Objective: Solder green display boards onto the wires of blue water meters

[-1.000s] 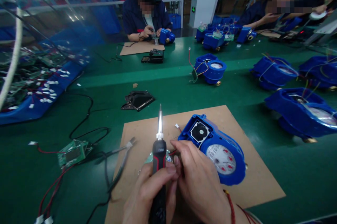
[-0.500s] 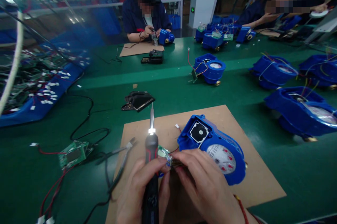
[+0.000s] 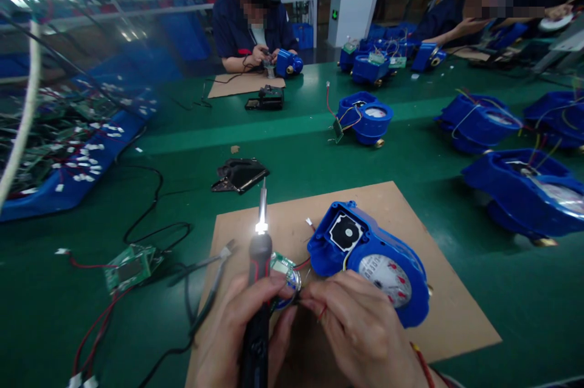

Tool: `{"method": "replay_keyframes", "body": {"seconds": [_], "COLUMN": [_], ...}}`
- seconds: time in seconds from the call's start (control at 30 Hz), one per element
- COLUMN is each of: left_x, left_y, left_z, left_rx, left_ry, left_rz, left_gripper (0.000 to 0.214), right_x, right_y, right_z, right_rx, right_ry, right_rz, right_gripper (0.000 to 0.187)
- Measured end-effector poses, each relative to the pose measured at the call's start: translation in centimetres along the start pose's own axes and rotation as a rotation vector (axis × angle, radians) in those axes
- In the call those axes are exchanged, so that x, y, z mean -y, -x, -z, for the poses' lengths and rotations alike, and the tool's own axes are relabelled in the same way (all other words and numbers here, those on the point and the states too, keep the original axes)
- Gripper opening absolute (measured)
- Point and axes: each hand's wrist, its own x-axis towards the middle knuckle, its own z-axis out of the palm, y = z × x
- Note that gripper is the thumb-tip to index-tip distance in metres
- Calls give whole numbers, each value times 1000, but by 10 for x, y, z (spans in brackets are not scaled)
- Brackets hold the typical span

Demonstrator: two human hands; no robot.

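Green bench [image 3: 319,151], lower centre: L hand [image 3: 232,333] grips lit driver [image 3: 258,254], R hand [image 3: 360,333] pinches small board [image 3: 283,264], prob. light, fragile, so edge-hold only.

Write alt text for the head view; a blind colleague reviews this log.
A person's left hand grips a black pen-shaped tool, lit near its tip, while the right hand pinches thin wires beside a small round circuit board. An open blue water meter lies on a cardboard mat beside them; more meters and other workers are across the green table.
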Motion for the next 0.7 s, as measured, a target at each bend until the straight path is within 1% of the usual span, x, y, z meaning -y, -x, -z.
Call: {"method": "replay_keyframes", "body": {"seconds": [0.07, 0.17, 0.23, 0.3, 0.4, 0.5, 0.6, 0.63, 0.7], "left_x": [0, 2, 4, 6, 13, 26, 37, 39, 40], "left_y": [2, 4, 5, 4, 1, -2, -2, -1, 1], "left_z": [1, 2, 3, 3, 2, 2, 3, 4, 5], "left_rx": [-16, 5, 19, 21, 35, 87, 140, 146, 193], "left_ry": [-17, 1, 13, 5, -46, -183, -306, -318, -302], "left_rz": [-18, -63, -89, -104, -111, -163, -301, -315, -286], "left_gripper": [29, 23, 24, 26, 30, 32, 39, 41, 43], "right_x": [1, 2, 3, 3, 4, 3, 2, 3, 3], "right_y": [-1, -2, -2, -1, 0, -1, -3, -4, -5], "right_z": [1, 2, 2, 3, 4, 6, 6, 5, 4], "right_rx": [5, 42, 72, 73, 45, 43, 40, 35, 23], "right_ry": [-16, -41, -43, -14, 82, 147, 156, 156, 163], "right_rz": [-5, -14, -34, -45, 17, 85, 62, 54, 45], "right_gripper": [17, 19, 19, 17, 15, 15, 13, 12, 9]}}
